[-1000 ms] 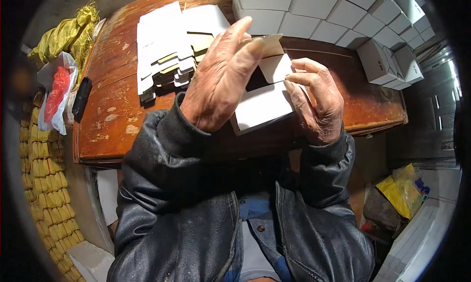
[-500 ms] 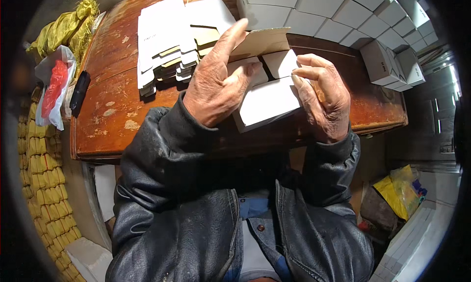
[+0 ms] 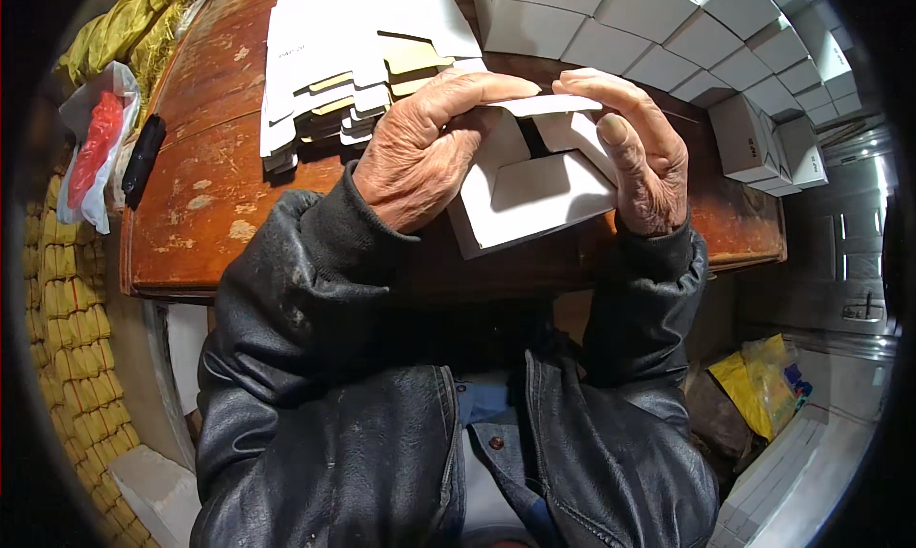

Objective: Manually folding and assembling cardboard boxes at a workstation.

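Scuffed red-brown boards make up the table (image 3: pixel 196 248), and at its left end a plastic bag (image 3: pixel 122 100) with something red inside hangs near a slim black object (image 3: pixel 145 160). Next come the flattened cartons (image 3: pixel 320 38), piled unevenly close to the left forearm; a sideways swing of that elbow could knock the pile askew. The left hand (image 3: pixel 425 152) pinches the near end of a raised lid (image 3: pixel 549 103), thumb below, index finger along the top. That lid belongs to the white box (image 3: pixel 530 200), which sits between the two hands near the table's front edge, a dark gap showing among its inner flaps. Pressing harder at one end than the other might crease the thin card or set the lid crooked, and a flap standing proud could catch it. The right hand (image 3: pixel 649 152) is cupped, its fingers bent over the lid's far end and its thumb held apart; pushing from there could skew the box. Behind and to the right, white boxes (image 3: pixel 658 23) are stacked tightly, beyond the hands' present reach.
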`<state>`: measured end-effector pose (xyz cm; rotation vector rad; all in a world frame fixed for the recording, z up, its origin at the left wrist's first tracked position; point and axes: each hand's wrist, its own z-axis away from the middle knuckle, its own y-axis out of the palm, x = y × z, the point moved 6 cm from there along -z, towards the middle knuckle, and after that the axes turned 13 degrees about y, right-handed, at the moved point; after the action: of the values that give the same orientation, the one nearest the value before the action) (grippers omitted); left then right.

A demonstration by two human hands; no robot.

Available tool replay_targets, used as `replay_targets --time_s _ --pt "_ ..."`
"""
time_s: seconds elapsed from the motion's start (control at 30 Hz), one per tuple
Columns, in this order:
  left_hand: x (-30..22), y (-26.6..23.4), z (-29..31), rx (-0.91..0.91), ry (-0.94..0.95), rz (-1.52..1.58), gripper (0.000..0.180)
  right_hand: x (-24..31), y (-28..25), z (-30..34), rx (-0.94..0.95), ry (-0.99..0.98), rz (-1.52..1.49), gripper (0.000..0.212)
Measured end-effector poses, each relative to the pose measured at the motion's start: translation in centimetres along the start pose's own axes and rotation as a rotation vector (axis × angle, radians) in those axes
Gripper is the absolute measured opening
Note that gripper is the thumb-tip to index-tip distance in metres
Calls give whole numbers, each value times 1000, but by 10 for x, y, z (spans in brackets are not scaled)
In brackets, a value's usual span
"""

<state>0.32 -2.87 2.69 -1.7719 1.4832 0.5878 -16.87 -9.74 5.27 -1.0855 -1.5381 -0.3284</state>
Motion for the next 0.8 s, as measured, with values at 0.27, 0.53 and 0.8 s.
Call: replay_targets --time_s 0.27,0.53,0.8 --pt "-6 -1 1 -12 -110 160 56 -6 2 2 45 132 -173 42" --pt "-4 2 1 102 -145 161 60 -5 -2 2 134 75 56 55" --pt "-4 7 6 81 37 -72 52 -2 0 -6 159 -28 202 50"
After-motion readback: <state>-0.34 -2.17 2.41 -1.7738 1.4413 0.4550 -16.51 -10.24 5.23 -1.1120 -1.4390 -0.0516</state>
